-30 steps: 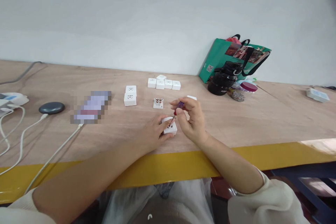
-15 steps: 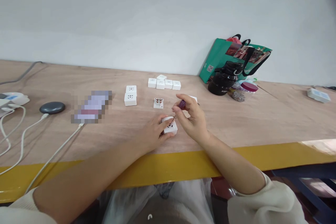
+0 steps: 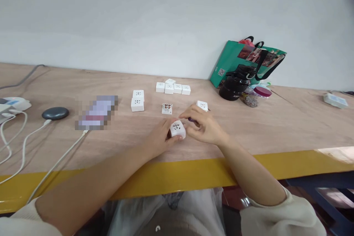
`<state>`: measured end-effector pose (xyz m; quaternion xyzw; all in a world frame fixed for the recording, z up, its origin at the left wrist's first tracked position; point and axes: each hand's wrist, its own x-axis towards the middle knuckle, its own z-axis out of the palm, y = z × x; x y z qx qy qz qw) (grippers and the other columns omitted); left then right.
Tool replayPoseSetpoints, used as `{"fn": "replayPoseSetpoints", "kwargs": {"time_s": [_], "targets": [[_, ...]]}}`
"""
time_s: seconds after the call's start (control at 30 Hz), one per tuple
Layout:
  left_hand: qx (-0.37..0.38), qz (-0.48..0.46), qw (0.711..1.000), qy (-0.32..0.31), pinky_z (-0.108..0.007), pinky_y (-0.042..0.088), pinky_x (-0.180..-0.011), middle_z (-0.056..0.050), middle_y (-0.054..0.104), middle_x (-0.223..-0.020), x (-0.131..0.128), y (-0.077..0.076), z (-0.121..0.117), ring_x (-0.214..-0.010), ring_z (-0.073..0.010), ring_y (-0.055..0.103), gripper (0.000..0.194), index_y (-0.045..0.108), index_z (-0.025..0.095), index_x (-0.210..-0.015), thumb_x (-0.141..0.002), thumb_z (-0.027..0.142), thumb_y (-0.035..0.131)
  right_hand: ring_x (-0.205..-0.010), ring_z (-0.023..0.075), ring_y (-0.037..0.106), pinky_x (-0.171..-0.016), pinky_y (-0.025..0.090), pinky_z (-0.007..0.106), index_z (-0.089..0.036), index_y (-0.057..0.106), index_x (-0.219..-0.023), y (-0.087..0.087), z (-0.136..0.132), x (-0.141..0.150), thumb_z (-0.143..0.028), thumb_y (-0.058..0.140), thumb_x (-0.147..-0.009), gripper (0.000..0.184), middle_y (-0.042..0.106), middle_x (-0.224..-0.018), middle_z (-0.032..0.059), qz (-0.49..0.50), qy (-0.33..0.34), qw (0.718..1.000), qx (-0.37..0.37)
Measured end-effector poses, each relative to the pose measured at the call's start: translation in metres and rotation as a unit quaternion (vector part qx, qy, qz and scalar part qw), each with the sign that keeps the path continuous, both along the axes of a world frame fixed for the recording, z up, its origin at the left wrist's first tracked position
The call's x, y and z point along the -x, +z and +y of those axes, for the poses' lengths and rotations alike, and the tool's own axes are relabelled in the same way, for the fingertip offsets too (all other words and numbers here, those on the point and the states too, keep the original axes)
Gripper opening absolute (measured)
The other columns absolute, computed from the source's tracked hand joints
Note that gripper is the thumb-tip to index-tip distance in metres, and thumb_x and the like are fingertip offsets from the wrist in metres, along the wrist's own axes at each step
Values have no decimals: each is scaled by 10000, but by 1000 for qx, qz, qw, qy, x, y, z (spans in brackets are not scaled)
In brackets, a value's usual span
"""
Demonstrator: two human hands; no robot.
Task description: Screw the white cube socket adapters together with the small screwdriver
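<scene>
**One white socket (image 3: 177, 129), one purple tool (image 3: 190, 119) and little room for a slip**

At the wooden desk (image 3: 282, 129), a left hand (image 3: 162, 138) is curled around the white socket near the front edge, fingers on the far side and thumb on the near side, its slotted face tipped toward the camera. A right hand (image 3: 203, 127), half closed with the purple tool tucked among its fingers, has its thumb and forefinger at the socket's right side; whether they touch it cannot be told.

The tilt looks like the weak point: should the left hand's grip loosen, the socket could rock and a tool tip could skid into the nearby fingers. Any small loose part could roll off unseen, since the fingers hide that side.

Just behind sits an open shell (image 3: 167, 108) with coppery pieces inside, easily scattered by a stray knuckle, while another socket (image 3: 202, 106) stands close beyond the right hand.

At the wall, a green bag (image 3: 225, 61) shows something red (image 3: 246, 43) at its mouth. A black bottle (image 3: 233, 86) is capped, its contents hidden; beside it, a jar with a dark red lid (image 3: 262, 91) is too blurred to read
</scene>
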<state>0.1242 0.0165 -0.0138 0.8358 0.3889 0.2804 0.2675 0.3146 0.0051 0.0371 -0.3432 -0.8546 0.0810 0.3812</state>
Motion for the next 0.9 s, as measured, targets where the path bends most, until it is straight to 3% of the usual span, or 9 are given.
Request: {"fn": "replayPoseSetpoints", "kwargs": {"time_s": [0.1, 0.17, 0.27, 0.4, 0.5, 0.63, 0.73, 0.8, 0.9], "targets": [[45, -45, 997, 41, -454, 451, -939, -116, 550, -1256, 2, -3, 4, -1135, -278, 538, 507, 419, 190, -1303, -871, 439, 515, -846, 178, 604, -682, 506, 320, -247, 538, -1161, -4, 1, 1, -322, 630, -780, 399, 577, -1067, 59, -174, -15, 984, 26], [69, -70, 994, 55, -449, 460, -928, -120, 545, -1271, 3, -5, 7, -1140, -279, 541, 514, 418, 186, -1304, -882, 470, 485, -828, 187, 622, -653, 507, 323, -231, 511, -1186, -8, 1, 5, -319, 588, -820, 384, 574, -1127, 79, -231, -41, 972, 29], [86, -85, 991, 54, -450, 459, -929, -121, 538, -1280, 5, -8, 10, -1139, -280, 541, 530, 426, 190, -1296, -872, 501, 490, -793, 186, 634, -606, 498, 309, -195, 512, -1158, -12, 3, 10, -281, 519, -863, 308, 584, -1136, 95, -253, -56, 965, 26], [107, -107, 987, 53, -429, 470, -912, -103, 540, -1274, 5, -5, 9, -1100, -261, 563, 536, 413, 208, -1298, -867, 517, 489, -825, 182, 645, -633, 506, 301, -218, 493, -1204, -12, 3, 11, -334, 518, -869, 356, 597, -1129, 79, -230, -53, 971, 26], [109, -134, 983, 56, -395, 483, -888, -85, 560, -1247, 4, 0, 9, -1084, -244, 569, 498, 423, 206, -1275, -886, 516, 450, -827, 186, 647, -588, 487, 279, -212, 497, -1214, -15, 3, 15, -368, 478, -893, 356, 615, -1114, 84, -221, -86, 971, -13], [108, -147, 983, 35, -402, 464, -926, -83, 566, -1237, 4, 1, 9, -1116, -242, 550, 483, 419, 200, -1266, -910, 525, 390, -768, 202, 641, -480, 411, 265, -176, 499, -1221, -18, 5, 21, -215, 470, -877, 347, 638, -1076, 103, -273, -110, 954, -49], [64, -94, 993, 41, -456, 423, -975, -124, 471, -1337, 5, 0, 7, -1183, -276, 494, 631, 331, 194, -1355, -858, 550, 487, -771, 207, 633, -537, 420, 271, -196, 558, -1133, -12, 12, 8, -176, 496, -843, 297, 654, -1023, 87, -245, -167, 955, 12], [-3, -27, 999, 34, -489, 370, -1022, -127, 397, -1393, 6, 1, 3, -1250, -307, 416, 713, 358, 209, -1354, -777, 545, 610, -851, 217, 624, -651, 443, 290, -205, 589, -1072, -6, 20, -12, -210, 489, -851, 243, 662, -1022, 80, -191, -222, 952, 86], [-83, 75, 993, -23, -483, 367, -1020, -90, 495, -1287, 7, 1, 1, -1204, -294, 443, 532, 532, 233, -1214, -757, 468, 669, -858, 227, 603, -695, 420, 301, -188, 646, -960, 1, 32, -51, -273, 525, -815, 207, 676, -951, 78, -150, -301, 912, 236]]}}
